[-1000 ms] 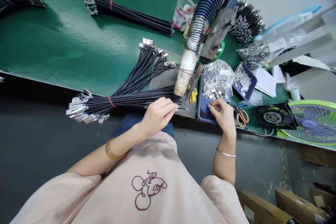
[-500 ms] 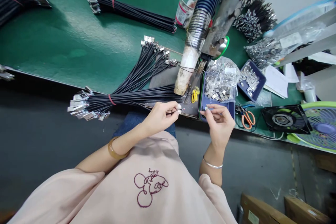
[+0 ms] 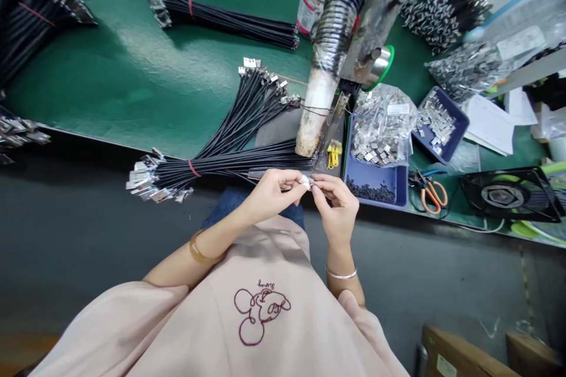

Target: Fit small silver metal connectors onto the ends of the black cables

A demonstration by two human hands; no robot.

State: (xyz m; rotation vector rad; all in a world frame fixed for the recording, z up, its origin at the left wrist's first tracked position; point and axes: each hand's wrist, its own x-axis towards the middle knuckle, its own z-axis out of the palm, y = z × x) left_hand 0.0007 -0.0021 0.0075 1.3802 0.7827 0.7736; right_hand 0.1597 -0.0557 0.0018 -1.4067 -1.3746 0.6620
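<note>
My left hand [image 3: 276,194] pinches the end of a thin black cable, whose bare tip points right. My right hand [image 3: 336,206] meets it fingertip to fingertip, pinching a tiny part that the fingers mostly hide. Just beyond the hands lies a bundle of black cables [image 3: 234,160] tied with a red band, its metal connectors at the left end. Behind it fans a loose pile of finished-looking cables [image 3: 236,112] with metal plugs. To the right, a blue tray [image 3: 401,188] holds small black pieces [image 3: 370,190] and a plastic bag of metal connectors [image 3: 382,123].
A fume hose [image 3: 327,70] hangs over the bench, with a yellow cutter [image 3: 334,154] near its mouth. Orange-handled pliers [image 3: 433,195], a black fan [image 3: 510,193] and a smaller blue tray [image 3: 455,123] are at right. Another cable bundle [image 3: 230,19] lies behind.
My right hand has moved left from beside the blue tray to my left hand, and their fingertips now meet. The view has shifted slightly.
</note>
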